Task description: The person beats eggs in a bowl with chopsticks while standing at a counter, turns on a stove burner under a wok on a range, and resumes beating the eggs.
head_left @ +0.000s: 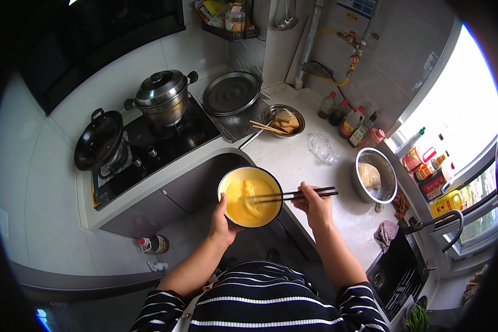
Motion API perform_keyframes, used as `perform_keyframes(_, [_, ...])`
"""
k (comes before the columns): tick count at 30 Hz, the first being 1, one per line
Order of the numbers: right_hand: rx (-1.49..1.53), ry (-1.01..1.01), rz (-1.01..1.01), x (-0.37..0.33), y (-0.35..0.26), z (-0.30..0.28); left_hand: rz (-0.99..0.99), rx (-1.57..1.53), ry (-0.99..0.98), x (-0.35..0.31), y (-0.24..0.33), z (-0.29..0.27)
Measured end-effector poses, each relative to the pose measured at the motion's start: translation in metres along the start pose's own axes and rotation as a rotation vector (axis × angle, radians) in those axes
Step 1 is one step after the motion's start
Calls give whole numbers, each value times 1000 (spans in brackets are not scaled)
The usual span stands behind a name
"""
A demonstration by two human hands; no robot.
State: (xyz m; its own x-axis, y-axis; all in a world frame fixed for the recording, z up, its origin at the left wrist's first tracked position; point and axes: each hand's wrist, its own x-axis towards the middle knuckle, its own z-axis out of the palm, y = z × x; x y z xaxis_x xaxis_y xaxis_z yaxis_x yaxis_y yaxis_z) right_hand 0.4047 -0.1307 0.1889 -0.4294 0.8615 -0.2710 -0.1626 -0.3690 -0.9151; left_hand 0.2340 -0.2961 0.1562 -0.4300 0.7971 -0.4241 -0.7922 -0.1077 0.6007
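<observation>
My left hand (222, 220) grips the near rim of a dark-rimmed bowl (235, 176) held in the air just off the counter's corner. The bowl is full of smooth yellow batter (249, 206). My right hand (314, 206) holds a pair of dark chopsticks (293, 195), whose tips reach leftward into the batter. Both forearms come up from my striped top at the lower edge.
A stove (149, 149) at the left carries a black wok (98, 139) and a lidded steel pot (161, 97). On the white counter (293, 160) sit a round steel tray (231, 93), a small steel bowl with food and chopsticks (283, 119), a large steel bowl (375, 175), a plastic bag (322, 147) and several bottles (351, 122). A sink (398, 271) lies at the lower right.
</observation>
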Motion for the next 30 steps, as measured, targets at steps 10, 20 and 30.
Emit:
perform_keyframes(10, [-248, -55, -115, 5, -5, 31, 52, -86, -3, -1, 19, -7])
perform_keyframes(20, [-149, -134, -160, 7, 2, 144, 141, -164, 51, -23, 84, -65])
perform_keyframes(30, [-311, -531, -98, 1, 28, 312, 345, -173, 232, -70, 189, -139])
